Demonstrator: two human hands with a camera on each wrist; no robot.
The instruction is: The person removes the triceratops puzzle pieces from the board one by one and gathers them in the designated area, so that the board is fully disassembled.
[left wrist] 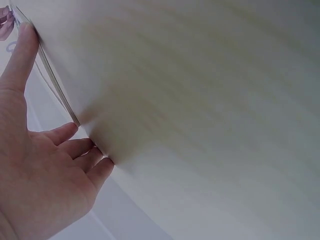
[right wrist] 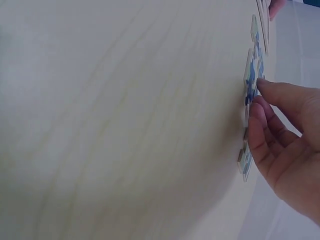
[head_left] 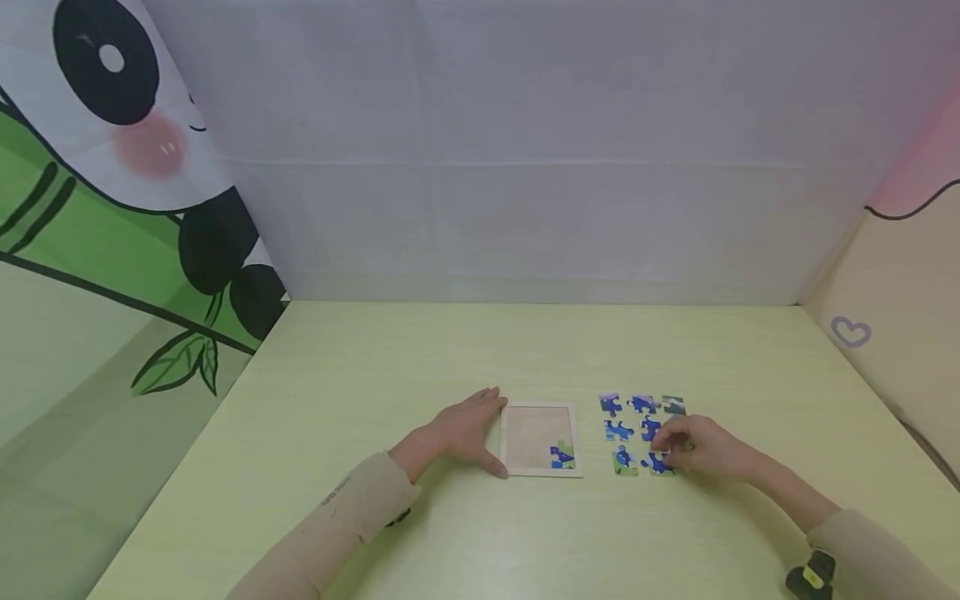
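On the table, a shallow puzzle frame [head_left: 538,476] with a pale rim and a wood-coloured base has blue and green jigsaw work [head_left: 563,456] in its lower right corner. My left hand [head_left: 471,429] spreads along the frame's left side, thumb at the lower corner and fingers at the upper one. Loose jigsaw pieces [head_left: 626,461] lie in rows right of the frame. Over the right side of these rows is my right hand [head_left: 701,447], fingers bent, thumb and fingertips apart close over a blue lower piece [head_left: 660,465]. The hand partly covers neighbouring pieces.
The pale wooden table [head_left: 390,358] meets a grey-white cloth backdrop [head_left: 525,225] at its far edge. A printed cartoon panel [head_left: 150,242] slants along the left side, and a cream panel [head_left: 892,283] stands on the right.
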